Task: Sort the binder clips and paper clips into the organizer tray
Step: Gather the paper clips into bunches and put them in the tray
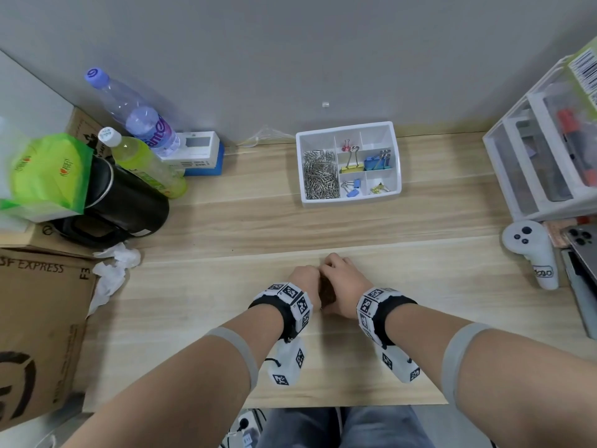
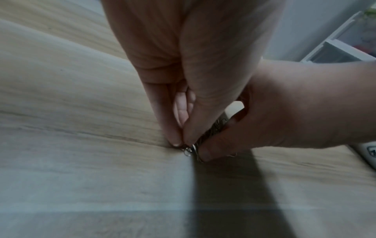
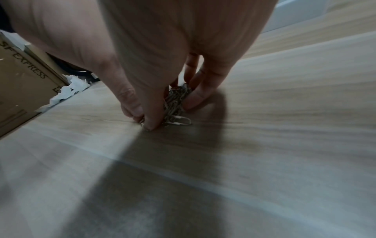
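Observation:
A heap of silver paper clips (image 3: pixel 177 99) lies on the wooden desk (image 1: pixel 226 286), squeezed between both hands. My left hand (image 2: pixel 181 143) has its fingers and thumb bunched, tips down on the desk, pinching clips at the heap's near end. My right hand (image 3: pixel 173 109) curls round the heap, thumb on one side and fingers on the other. In the head view the hands (image 1: pixel 323 273) meet and hide most of the heap (image 1: pixel 328 291). The white organizer tray (image 1: pixel 349 202) stands further back, with paper clips (image 1: pixel 319 176) in its long left compartment and coloured binder clips (image 1: pixel 376 161) in the smaller ones.
At left stand a cardboard box (image 1: pixel 38 318), crumpled tissue (image 1: pixel 113 270), a black kettle (image 1: pixel 129 202) and two bottles (image 1: pixel 142 124). A white controller (image 1: pixel 533 253), a phone (image 1: pixel 581 247) and a drawer unit (image 1: pixel 542 150) line the right edge.

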Demonstrator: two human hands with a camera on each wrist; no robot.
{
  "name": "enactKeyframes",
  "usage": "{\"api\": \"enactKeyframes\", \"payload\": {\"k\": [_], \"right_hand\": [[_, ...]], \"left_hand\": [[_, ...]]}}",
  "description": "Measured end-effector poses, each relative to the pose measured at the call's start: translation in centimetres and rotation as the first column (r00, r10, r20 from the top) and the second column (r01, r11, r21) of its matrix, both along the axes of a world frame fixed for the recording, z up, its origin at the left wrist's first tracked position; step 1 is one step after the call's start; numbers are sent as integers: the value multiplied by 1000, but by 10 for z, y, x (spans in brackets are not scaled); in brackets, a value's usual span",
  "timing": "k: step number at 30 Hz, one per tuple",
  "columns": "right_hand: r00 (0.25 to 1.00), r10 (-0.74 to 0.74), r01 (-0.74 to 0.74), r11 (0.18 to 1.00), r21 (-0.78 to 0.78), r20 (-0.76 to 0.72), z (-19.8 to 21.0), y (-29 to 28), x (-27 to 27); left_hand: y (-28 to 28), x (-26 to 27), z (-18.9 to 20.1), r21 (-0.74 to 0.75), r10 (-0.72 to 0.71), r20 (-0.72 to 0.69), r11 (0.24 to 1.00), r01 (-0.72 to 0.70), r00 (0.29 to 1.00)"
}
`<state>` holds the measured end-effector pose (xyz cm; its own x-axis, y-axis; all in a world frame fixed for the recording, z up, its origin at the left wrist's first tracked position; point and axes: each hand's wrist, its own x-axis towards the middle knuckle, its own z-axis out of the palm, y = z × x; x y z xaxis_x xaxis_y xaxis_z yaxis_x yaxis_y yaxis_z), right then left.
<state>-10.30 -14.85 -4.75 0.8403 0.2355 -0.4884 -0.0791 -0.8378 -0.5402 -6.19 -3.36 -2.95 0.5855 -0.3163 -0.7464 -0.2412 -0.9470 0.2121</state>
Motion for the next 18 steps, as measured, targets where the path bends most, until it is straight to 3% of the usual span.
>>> {"api": "enactKeyframes", "payload": {"k": [6, 11, 18], "right_hand": [[1000, -31, 31, 999, 42, 1, -3, -3, 5], [996, -85, 86, 994, 66, -7, 1, -2, 9], [982, -191, 189, 976, 111, 2, 10, 4, 16]], "left_hand": [[3, 5, -5, -91, 222, -48, 970, -225, 974], [7, 9, -8, -196, 391, -17, 901, -387, 920], [8, 15, -10, -234, 560, 6, 807, -543, 829]]}}
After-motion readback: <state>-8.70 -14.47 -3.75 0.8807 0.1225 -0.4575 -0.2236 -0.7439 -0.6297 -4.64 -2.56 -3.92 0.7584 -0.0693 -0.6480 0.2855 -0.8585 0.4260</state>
